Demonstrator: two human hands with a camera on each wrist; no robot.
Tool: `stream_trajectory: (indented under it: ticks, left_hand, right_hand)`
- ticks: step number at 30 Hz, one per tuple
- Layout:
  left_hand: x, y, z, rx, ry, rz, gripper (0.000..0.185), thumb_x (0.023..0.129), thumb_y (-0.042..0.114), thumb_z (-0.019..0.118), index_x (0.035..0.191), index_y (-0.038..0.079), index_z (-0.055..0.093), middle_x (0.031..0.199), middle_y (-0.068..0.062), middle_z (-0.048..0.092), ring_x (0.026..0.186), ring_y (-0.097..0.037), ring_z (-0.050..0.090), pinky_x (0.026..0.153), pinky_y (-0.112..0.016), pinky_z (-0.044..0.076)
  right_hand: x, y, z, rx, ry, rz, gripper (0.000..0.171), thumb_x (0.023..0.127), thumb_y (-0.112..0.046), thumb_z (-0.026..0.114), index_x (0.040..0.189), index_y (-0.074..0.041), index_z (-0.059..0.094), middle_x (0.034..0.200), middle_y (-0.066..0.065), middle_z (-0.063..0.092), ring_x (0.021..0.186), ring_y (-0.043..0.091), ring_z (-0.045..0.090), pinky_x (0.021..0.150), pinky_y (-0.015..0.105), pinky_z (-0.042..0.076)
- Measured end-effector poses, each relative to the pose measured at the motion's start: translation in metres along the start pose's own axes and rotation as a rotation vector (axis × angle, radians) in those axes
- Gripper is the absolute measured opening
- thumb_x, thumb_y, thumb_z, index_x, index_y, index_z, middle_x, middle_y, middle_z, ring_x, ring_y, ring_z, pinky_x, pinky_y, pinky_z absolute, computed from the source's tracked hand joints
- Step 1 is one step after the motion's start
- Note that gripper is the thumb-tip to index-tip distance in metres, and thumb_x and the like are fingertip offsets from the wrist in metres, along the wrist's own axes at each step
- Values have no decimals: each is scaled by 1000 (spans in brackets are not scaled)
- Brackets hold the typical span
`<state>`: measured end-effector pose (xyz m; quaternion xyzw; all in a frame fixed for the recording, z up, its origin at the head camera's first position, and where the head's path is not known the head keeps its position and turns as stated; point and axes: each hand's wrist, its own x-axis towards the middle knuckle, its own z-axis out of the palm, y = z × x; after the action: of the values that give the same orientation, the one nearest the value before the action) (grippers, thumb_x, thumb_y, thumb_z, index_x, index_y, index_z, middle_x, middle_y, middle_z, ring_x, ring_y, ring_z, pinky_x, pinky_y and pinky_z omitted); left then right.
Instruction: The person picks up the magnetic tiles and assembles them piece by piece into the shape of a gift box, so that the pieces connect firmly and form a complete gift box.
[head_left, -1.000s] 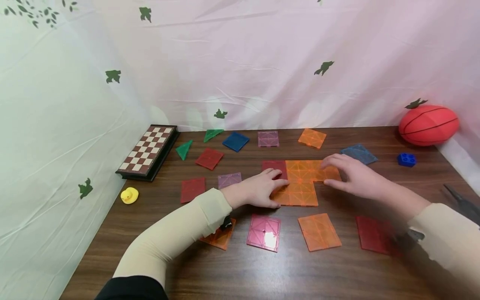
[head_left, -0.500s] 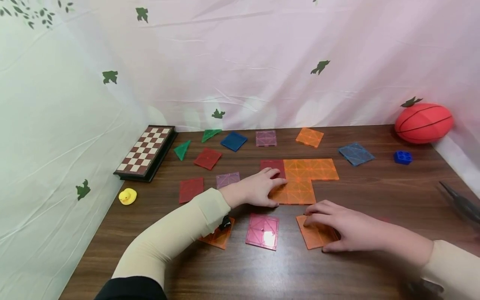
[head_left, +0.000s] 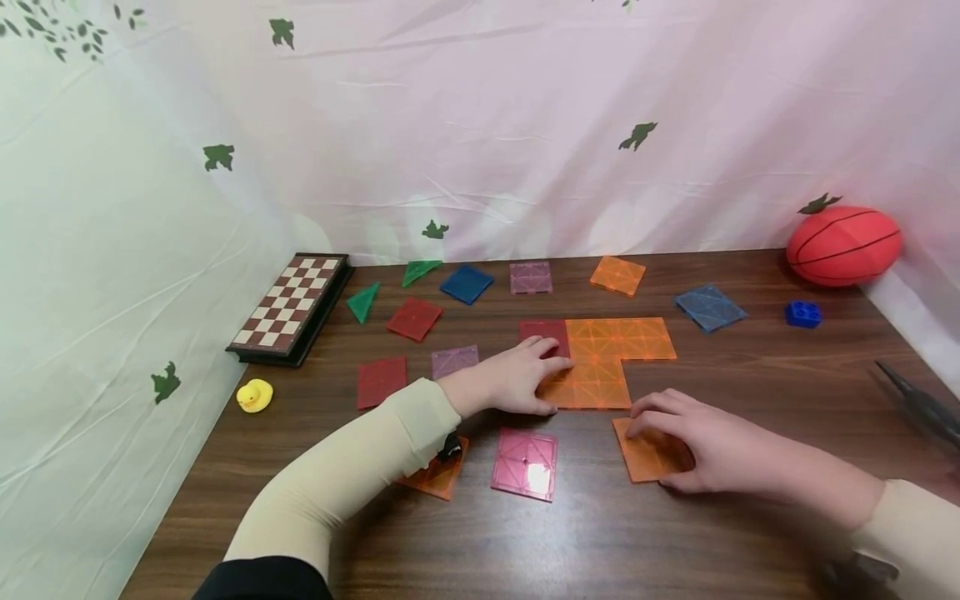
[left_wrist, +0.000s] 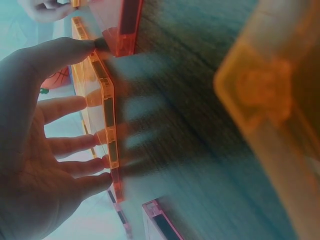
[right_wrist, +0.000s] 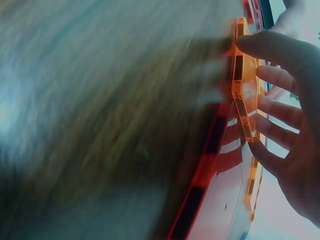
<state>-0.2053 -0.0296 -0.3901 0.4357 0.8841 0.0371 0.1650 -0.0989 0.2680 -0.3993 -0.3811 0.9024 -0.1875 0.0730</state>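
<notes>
Head cam bright, sharp; wrist cams blurry.

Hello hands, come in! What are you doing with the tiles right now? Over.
Left hand flat on the joined tiles. Right hand flat on a loose orange tile, just apart from them. Nothing between. Over.

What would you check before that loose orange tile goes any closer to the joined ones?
1. Right hand on the orange tile: ok, fingers rest on top.
2. Left hand on the joined tiles: ok, it presses their left edge.
3. Gap between tile and joined tiles: ok, bare table between them.
4. Tile square to the joined edges: not ok, it sits slightly turned.
5. Pink tile out of the way: ok, lies to the left.
6. Tile flat on the table: cannot tell, wrist view blurred.
</notes>
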Motion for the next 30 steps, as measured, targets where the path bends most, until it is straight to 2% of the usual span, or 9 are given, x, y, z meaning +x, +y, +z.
stream_trajectory:
  ticks: [9, 14, 19, 30]
  left_hand:
    - [0, -1, 1, -9, -3, -11, 75, 95, 44, 69, 159, 19, 39, 165, -16, 23, 151, -37, 21, 121, -38, 23]
    - [0, -1, 1, -15, -3, -18, 76, 94, 45, 69, 159, 20, 39, 166, -15, 23, 151, -36, 21, 120, -38, 23]
    - [-1, -1, 2, -17, -4, -19, 76, 94, 45, 69, 159, 20, 38, 166, -15, 23, 152, -36, 20, 121, -38, 23]
    - [0, 0, 1, -10, 0, -4, 75, 95, 45, 68, 159, 19, 39, 165, -16, 24, 151, -36, 21, 121, -38, 23]
  right_hand:
    - [-6, 18, -12, -35, 53, 19, 60, 71, -28, 94, 121, -37, 61, 129, -13, 52, 115, 9, 49, 91, 37, 55]
    - [-5, 28, -19, -23, 89, 54, 60, 70, -24, 94, 118, -35, 61, 127, -14, 53, 115, 11, 50, 91, 43, 55]
    - [5, 41, -23, -42, 144, 56, 57, 69, -23, 95, 117, -30, 64, 125, -11, 55, 114, 14, 50, 89, 47, 54]
    - [28, 59, -17, -56, 130, 67, 52, 71, -22, 93, 117, -22, 67, 124, -7, 56, 111, 15, 48, 89, 44, 52]
